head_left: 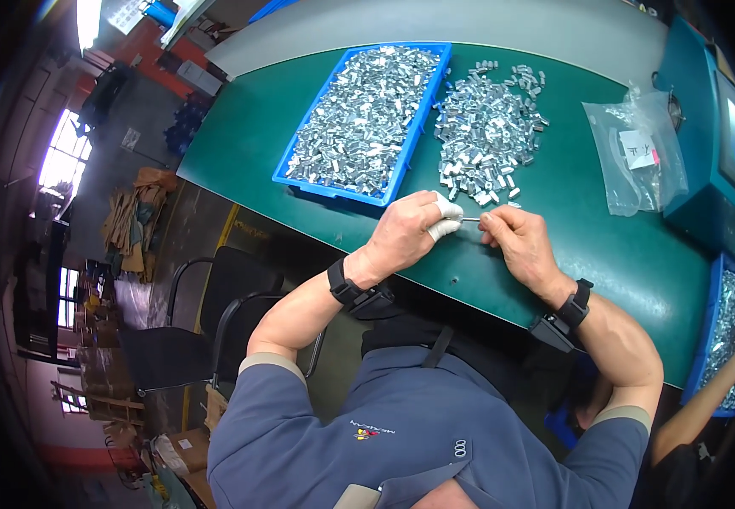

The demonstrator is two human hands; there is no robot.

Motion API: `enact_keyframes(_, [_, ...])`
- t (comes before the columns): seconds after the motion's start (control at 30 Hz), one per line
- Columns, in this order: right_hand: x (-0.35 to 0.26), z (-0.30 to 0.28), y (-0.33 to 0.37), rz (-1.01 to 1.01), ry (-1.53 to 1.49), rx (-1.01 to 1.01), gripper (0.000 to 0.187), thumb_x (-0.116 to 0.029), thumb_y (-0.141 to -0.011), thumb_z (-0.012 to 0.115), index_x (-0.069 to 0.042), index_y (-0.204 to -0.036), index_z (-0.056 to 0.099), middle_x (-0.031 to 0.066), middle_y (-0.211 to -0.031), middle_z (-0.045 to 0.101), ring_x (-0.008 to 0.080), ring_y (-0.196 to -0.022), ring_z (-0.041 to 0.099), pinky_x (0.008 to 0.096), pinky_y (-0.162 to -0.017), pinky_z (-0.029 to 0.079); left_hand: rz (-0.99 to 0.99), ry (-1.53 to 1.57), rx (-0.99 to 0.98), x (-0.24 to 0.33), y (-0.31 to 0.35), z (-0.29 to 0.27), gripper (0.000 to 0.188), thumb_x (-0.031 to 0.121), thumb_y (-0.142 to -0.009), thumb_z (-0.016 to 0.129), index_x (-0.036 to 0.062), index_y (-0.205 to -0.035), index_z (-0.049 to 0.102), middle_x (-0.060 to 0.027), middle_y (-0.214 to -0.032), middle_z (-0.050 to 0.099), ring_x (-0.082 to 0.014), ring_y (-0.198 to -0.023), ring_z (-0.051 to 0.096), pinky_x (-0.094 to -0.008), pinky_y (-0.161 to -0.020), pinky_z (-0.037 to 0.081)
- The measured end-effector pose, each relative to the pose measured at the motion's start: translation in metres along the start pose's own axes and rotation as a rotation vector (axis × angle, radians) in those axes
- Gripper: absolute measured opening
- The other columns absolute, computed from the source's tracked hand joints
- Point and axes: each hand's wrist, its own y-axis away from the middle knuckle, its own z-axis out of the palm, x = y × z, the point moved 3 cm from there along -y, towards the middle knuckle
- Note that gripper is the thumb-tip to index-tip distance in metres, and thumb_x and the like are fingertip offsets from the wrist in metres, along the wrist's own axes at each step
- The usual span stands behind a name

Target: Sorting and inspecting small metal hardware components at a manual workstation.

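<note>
Gripping a thin metal rod [470, 220] between left hand [406, 231] and right hand [518, 242], over the near part of a green tabletop [244, 144]. Left grip pinched closed on rod's left end, right grip likewise on the other. Too small and half covered for making out any metal piece under left fingertips. Wearing white finger covers [446, 227] on left thumb and index finger, perhaps for traction or against wear. Holding from 2 sides probably for steadiness, in front of the chest for a clear sight. Just beyond the hands, within easy reach: loose pile of silvery pieces [486, 136], seemingly spread for picking singly. To its left, similar pieces in bulk inside a blue tray [331, 193], likely walled against rolling off. Farther right, a clear plastic bag [626, 191] just beside a teal machine [697, 199]. For writing: dark marks on bag's white label [636, 148], pink at the edge; embroidered lettering and 1 coloured emblem on the blue-grey shirt [486, 416].
</note>
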Motion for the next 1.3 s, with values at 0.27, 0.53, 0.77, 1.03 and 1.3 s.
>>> enact_keyframes(0.27, [0.003,-0.007,-0.004,0.046,-0.044,0.075,0.03,-0.024,-0.105,0.063,0.001,-0.093,0.071,0.0023,-0.077,0.067,0.0076,-0.07,0.058,0.0235,-0.065,0.047,-0.211,-0.331,0.285,-0.096,0.012,-0.092,0.016,0.007,-0.088,0.077,0.0043,-0.104,0.073,-0.0103,-0.09,0.071,-0.0242,-0.081,0.07,-0.0348,-0.073,0.055])
enact_keyframes(0.53, [0.003,-0.009,-0.005,0.045,-0.066,0.137,0.03,-0.025,-0.105,0.063,0.001,-0.093,0.071,0.002,-0.077,0.067,0.0073,-0.07,0.058,0.0234,-0.065,0.047,-0.007,-0.218,0.218,-0.057,-0.016,-0.057,0.019,0.008,-0.084,0.08,0.0067,-0.102,0.075,-0.0111,-0.09,0.071,-0.0301,-0.086,0.069,-0.039,-0.077,0.056])
enact_keyframes(0.77, [0.005,-0.01,-0.007,0.041,-0.063,0.136,0.027,-0.023,-0.105,0.063,0.001,-0.096,0.071,0.002,-0.08,0.068,0.0068,-0.072,0.058,0.0229,-0.066,0.047,-0.044,-0.375,-0.069,-0.029,-0.019,0.016,0.02,0.018,-0.082,0.082,0.0089,-0.098,0.074,-0.0071,-0.086,0.064,-0.0285,-0.087,0.065,-0.0404,-0.074,0.053])
enact_keyframes(1.03, [0.006,-0.01,-0.007,0.024,0.007,0.135,0.022,-0.02,-0.103,0.064,0.001,-0.099,0.07,0.0012,-0.08,0.067,0.0069,-0.073,0.058,0.0244,-0.066,0.047,-0.089,-0.079,0.045,-0.016,-0.008,0.0,0.018,0.005,-0.083,0.08,0.0057,-0.099,0.073,-0.0103,-0.091,0.07,-0.029,-0.083,0.068,-0.0378,-0.071,0.054])
enact_keyframes(1.3, [-0.004,-0.01,-0.002,0.001,0.066,0.101,0.022,-0.02,-0.102,0.064,0.001,-0.097,0.071,0.0009,-0.078,0.067,0.0074,-0.072,0.058,0.0258,-0.065,0.047,0.054,-0.097,-0.004,-0.001,-0.019,0.003,0.018,0.003,-0.083,0.08,0.0057,-0.099,0.073,-0.0099,-0.094,0.07,-0.0302,-0.086,0.069,-0.039,-0.076,0.055])
